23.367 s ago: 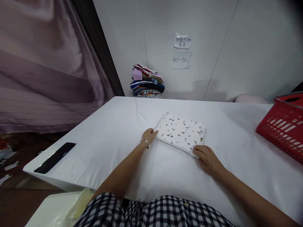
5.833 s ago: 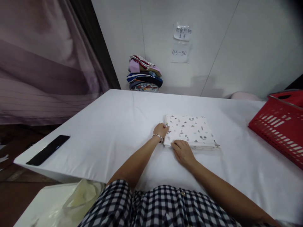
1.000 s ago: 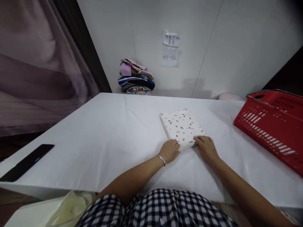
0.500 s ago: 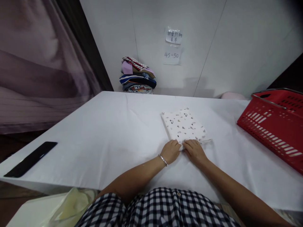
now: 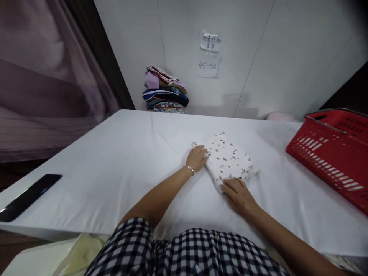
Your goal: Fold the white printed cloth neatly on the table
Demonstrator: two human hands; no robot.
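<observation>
A folded white cloth [image 5: 227,155] with small grey and brown prints lies on the white-covered table, turned at a slant. My left hand [image 5: 197,158] rests on its left edge, fingers stretched over the fabric; a silver bracelet circles that wrist. At the cloth's near corner is my right hand [image 5: 238,193], its fingers closed over the edge and its thumb side low by the corner. The fabric under the fingers is hidden. A thin flap of cloth sticks out at the right corner.
A red plastic basket [image 5: 330,153] with a metal handle stands on the right. A black flat object [image 5: 30,196] lies at the table's left edge. Folded fabrics [image 5: 166,90] are stacked beyond the far edge, against the wall. Paper signs [image 5: 208,66] hang there.
My left hand has let go of the near edge and moved up and left to the cloth's left side. My right hand stays at the near corner. The cloth has turned slightly.
</observation>
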